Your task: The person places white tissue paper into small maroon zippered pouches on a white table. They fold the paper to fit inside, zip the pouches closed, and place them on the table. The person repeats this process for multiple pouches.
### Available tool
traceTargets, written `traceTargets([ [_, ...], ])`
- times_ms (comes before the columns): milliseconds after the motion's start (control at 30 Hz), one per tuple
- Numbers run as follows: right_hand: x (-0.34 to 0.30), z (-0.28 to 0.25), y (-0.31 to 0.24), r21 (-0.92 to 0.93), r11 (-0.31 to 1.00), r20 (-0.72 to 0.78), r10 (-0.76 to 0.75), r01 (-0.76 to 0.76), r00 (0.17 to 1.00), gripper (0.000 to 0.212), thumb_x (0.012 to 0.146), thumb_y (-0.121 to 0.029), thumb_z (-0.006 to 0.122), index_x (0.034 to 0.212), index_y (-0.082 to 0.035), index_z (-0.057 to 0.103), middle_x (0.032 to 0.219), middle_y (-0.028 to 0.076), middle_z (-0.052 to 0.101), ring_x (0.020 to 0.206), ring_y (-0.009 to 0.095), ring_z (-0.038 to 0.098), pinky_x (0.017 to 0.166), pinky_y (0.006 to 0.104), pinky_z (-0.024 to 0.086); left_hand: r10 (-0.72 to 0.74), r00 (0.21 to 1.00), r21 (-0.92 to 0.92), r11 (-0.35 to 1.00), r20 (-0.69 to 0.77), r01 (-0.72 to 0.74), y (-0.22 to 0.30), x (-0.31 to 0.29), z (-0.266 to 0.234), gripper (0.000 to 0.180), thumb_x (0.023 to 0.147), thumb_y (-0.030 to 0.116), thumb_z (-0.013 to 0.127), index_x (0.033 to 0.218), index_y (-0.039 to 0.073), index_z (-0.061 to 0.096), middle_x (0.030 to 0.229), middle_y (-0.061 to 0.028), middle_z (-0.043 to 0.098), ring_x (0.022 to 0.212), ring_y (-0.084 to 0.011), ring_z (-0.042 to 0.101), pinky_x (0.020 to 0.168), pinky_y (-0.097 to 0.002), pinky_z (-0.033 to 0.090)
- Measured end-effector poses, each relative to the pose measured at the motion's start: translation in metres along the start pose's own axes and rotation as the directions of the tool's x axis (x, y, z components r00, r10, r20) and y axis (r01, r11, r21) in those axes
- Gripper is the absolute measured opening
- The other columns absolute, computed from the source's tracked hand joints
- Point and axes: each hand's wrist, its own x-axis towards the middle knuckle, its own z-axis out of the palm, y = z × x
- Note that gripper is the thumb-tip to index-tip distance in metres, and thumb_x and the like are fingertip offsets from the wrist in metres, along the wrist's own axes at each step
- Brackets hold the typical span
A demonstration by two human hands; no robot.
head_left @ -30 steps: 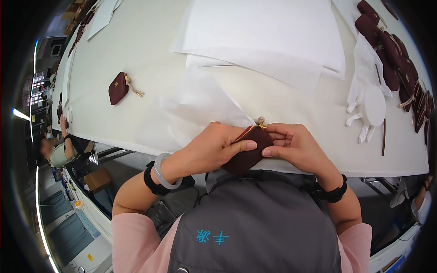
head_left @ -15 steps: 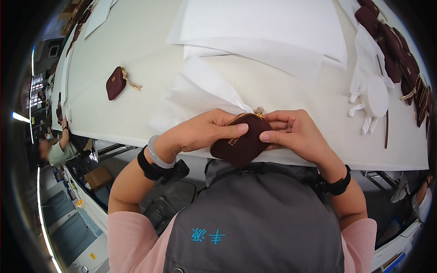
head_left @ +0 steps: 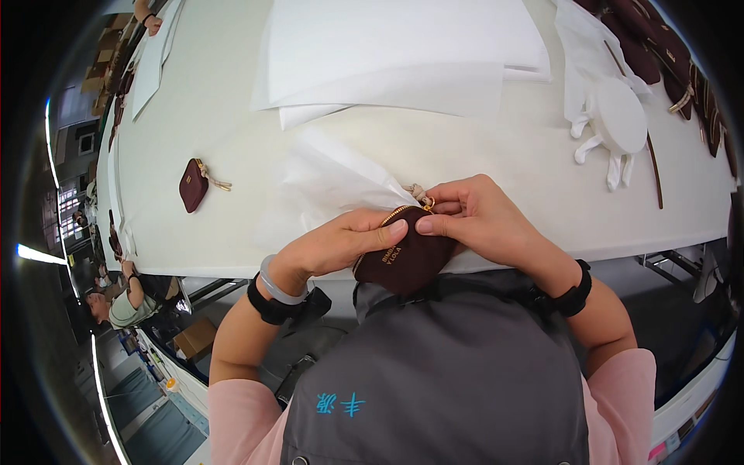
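A small dark-maroon zip pouch (head_left: 407, 260) with a gold zip and gold lettering is held between my hands, just over the table's front edge. My left hand (head_left: 349, 240) grips its left side, thumb across the front below the zip. My right hand (head_left: 477, 221) pinches its upper right corner near the zip's end, thumb in front and fingers behind. By that corner sits a beige knotted cord (head_left: 418, 194). Crumpled white tissue paper (head_left: 333, 174) lies beyond the pouch and runs to its zip edge; whether it goes inside cannot be made out.
Another maroon pouch (head_left: 194, 186) with a beige cord lies to the left. Large white paper sheets (head_left: 387, 62) are at the far middle. White gloves and a round white piece (head_left: 620, 116) lie at right, before piled maroon pouches (head_left: 643, 39). A co-worker (head_left: 136, 298) is at far left.
My view has shifted, so the table's things sit differently. My right thumb has moved inward and up along the pouch, closer to my left thumb. Both hands keep hold of the pouch.
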Motion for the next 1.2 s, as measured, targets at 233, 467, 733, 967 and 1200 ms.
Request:
traceTargets([
  [233, -0.022, -0.024, -0.022, -0.156, 0.984, -0.21, -0.123, 0.091, 0.97, 0.053, 0.087, -0.013, 0.08, 0.132, 0.009, 0.06, 0.099, 0.015, 0.075, 0.079, 0.013, 0.069, 0.067, 0.024, 0.054, 0.126, 0.991, 0.783, 0.62, -0.048, -0.041, 0.067, 0.001, 0.007, 0.04, 0.105, 0.037, 0.055, 0.12, 0.001, 0.065, 0.074, -0.0233, 0.063, 0.071, -0.0371, 0.064, 0.066, -0.0413, 0.05],
  [467, 0.012, -0.028, -0.068, -0.337, 0.938, -0.089, -0.122, 0.085, 0.989, 0.065, 0.082, -0.021, 0.085, 0.135, 0.006, 0.06, 0.107, 0.013, 0.074, 0.069, 0.006, 0.061, 0.061, 0.0232, 0.051, 0.7, 0.712, 0.868, 0.387, -0.056, -0.311, 0.025, -0.007, 0.022, 0.027, 0.097, 0.027, 0.067, 0.102, 0.0, 0.066, 0.075, -0.0176, 0.065, 0.069, -0.042, 0.063, 0.068, -0.0465, 0.052],
  [733, 0.039, -0.022, -0.07, -0.273, 0.958, -0.008, -0.09, 0.085, 0.996, 0.028, 0.087, -0.013, 0.08, 0.111, -0.002, 0.07, 0.09, 0.004, 0.071, 0.055, 0.003, 0.05, 0.051, 0.0202, 0.042, 0.273, 0.538, 0.024, 0.905, -0.798, -0.424, -0.032, -0.034, -0.006, 0.028, 0.096, 0.016, 0.074, 0.11, 0.003, 0.054, 0.087, -0.0059, 0.069, 0.053, -0.0061, 0.055, 0.047, -0.0218, 0.041],
  [967, 0.031, -0.011, -0.064, -0.271, 0.96, 0.051, -0.054, 0.066, 0.997, 0.012, 0.09, -0.004, 0.075, 0.094, -0.006, 0.064, 0.067, -0.006, 0.055, 0.058, -0.001, 0.046, 0.052, 0.0195, 0.036, 0.343, 0.775, -0.238, 0.818, -0.53, -0.524, -0.028, -0.026, 0.0, 0.029, 0.098, 0.018, 0.074, 0.104, 0.005, 0.049, 0.078, -0.0047, 0.07, 0.05, -0.0024, 0.048, 0.046, -0.0205, 0.035],
  [1200, 0.004, -0.004, -0.054, -0.529, 0.837, 0.038, -0.141, 0.139, 0.989, 0.018, 0.084, 0.0, 0.072, 0.101, -0.001, 0.066, 0.069, 0.001, 0.057, 0.057, 0.007, 0.047, 0.054, 0.0263, 0.041, 0.242, 0.855, 0.015, 0.964, -0.459, -0.265, -0.027, -0.043, 0.01, 0.031, 0.095, 0.02, 0.076, 0.109, 0.004, 0.054, 0.088, -0.0094, 0.076, 0.052, -0.003, 0.054, 0.052, -0.0248, 0.041],
])
